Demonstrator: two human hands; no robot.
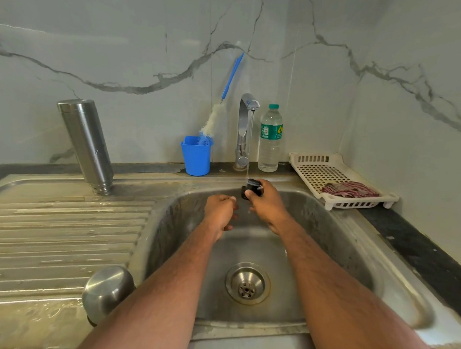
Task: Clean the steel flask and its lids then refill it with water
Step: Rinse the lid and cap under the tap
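Observation:
The steel flask (87,144) stands upside down on the draining board, mouth down, at the back left. Its domed steel outer lid (107,292) rests on the board's front edge beside the sink basin (341,243). My right hand (269,206) grips the small black inner lid (251,187) under the stream running from the tap (244,126). Just left of it over the basin, my left hand (220,213) has its fingers curled shut, and I see nothing in it.
A blue cup (196,156) holding a bottle brush (224,98) stands behind the sink, left of the tap. A plastic water bottle (270,139) is right of the tap. A white rack (339,178) with a checked cloth (350,189) sits at the back right.

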